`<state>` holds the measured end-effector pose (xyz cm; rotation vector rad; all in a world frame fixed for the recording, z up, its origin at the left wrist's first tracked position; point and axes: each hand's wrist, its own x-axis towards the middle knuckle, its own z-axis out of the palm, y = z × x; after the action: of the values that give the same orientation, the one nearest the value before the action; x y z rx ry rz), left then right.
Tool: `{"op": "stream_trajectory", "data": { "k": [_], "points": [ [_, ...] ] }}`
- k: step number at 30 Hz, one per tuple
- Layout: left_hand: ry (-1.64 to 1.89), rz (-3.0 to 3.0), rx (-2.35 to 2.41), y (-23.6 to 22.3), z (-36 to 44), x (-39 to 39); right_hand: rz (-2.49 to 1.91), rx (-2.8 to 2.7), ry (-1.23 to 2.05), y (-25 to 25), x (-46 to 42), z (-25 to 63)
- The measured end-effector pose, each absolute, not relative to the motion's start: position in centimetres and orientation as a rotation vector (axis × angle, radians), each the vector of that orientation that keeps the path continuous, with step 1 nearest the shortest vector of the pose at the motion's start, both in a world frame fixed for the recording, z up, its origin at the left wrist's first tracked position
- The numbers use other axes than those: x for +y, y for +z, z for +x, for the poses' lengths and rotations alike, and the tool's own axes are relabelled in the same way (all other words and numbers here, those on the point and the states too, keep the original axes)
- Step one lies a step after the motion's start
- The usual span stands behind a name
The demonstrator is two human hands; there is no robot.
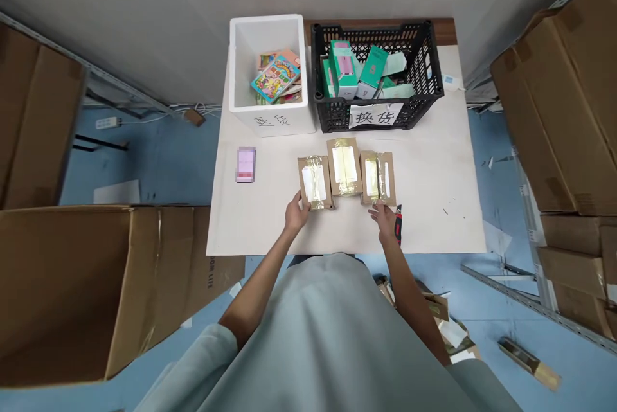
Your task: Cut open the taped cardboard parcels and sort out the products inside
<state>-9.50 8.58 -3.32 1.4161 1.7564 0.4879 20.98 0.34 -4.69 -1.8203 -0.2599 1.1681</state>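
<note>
Three small brown cardboard boxes closed with shiny yellowish tape lie on the white table: a left box [314, 183], a middle box [344, 166] slightly farther back, and a right box [378, 179]. White labels show on their tops. My left hand [296, 213] grips the near left corner of the left box, thumb and fingers on either side. At the near edge of the right box is my right hand [384, 219], its fingers apart and the tips touching the cardboard. Beside it lies a red and black utility knife [398, 224].
A white foam box [270, 117] with colourful books and a black crate [332, 117] with green cartons stand at the table's back. A pink pack [245, 164] lies left on the table [434, 174]. A large open carton [164, 258] is at the left; stacked cartons [569, 103] at right.
</note>
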Motion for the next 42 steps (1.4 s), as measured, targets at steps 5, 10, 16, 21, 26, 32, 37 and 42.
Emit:
{"op": "stream_trajectory", "data": {
  "k": [5, 10, 16, 21, 26, 32, 37, 42],
  "points": [
    [0.5, 1.378, 1.74, -3.9, -9.0, 11.8, -1.785, -0.269, 1.219, -4.9, 5.1, 22.5],
    [0.564, 1.33, 1.719, -4.7, -8.2, 13.0, -1.816, -0.307, 1.198, -4.8, 6.9, 23.8],
    [0.688, 1.219, 1.635, -5.8, -9.9, 12.1, -1.878, -0.337, 1.15, -4.2, 5.3, 22.4],
    [0.709, 1.146, 1.619, -6.4, -13.5, 10.6, -1.836, -0.648, 1.156, -2.8, 4.2, 18.4],
    [0.719, 1.117, 1.635, -6.9, -16.6, 8.3, -1.799, -1.009, 0.997, -0.1, 5.9, 13.7],
    [0.695, 1.213, 1.598, -6.8, -18.2, 5.6, -1.72, -1.591, 0.818, 3.7, 8.8, 7.3],
    [0.68, 1.296, 1.504, -5.9, -17.7, 5.4, -1.977, -1.751, 0.83, 4.5, 11.3, 3.0],
    [0.693, 1.362, 1.365, -4.7, -18.2, 5.7, -2.277, -1.647, 0.801, 5.2, 11.1, 1.5]
  ]
}}
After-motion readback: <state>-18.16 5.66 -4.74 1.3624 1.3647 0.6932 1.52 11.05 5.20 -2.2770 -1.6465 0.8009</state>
